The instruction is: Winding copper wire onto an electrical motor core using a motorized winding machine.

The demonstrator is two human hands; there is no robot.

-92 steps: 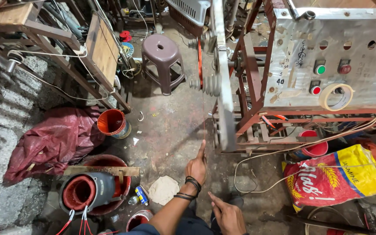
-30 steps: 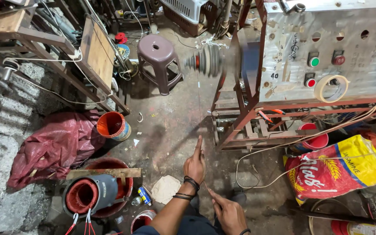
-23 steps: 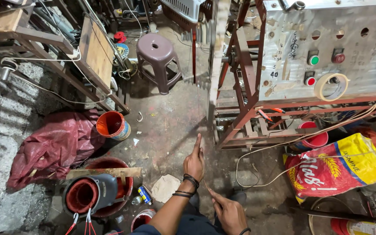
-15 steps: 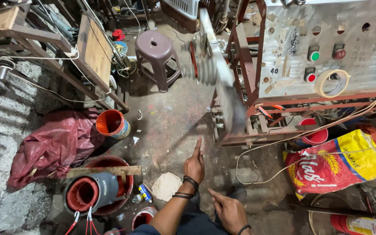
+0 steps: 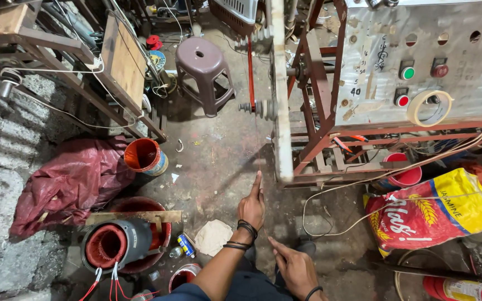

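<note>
While my left hand (image 5: 252, 207) points its fingers together along what seems a thin wire (image 5: 258, 150), I'd keep my loosely spread right hand (image 5: 294, 268) low, tension even.

A: Light level? Source?

B: Even, fairly bright, soft; it seems to fall from above. No hard glare; a mild sheen on the grey control panel (image 5: 419, 61).

A: Shadows?

B: Dark under the wooden bench (image 5: 57, 50) and the purple stool (image 5: 203, 67).

A: Sharpness?

B: Floor and hands crisp. The spinning frame (image 5: 277, 89) is motion-blurred. Wide-angle bending at the edges; straight bars lean outward.
</note>
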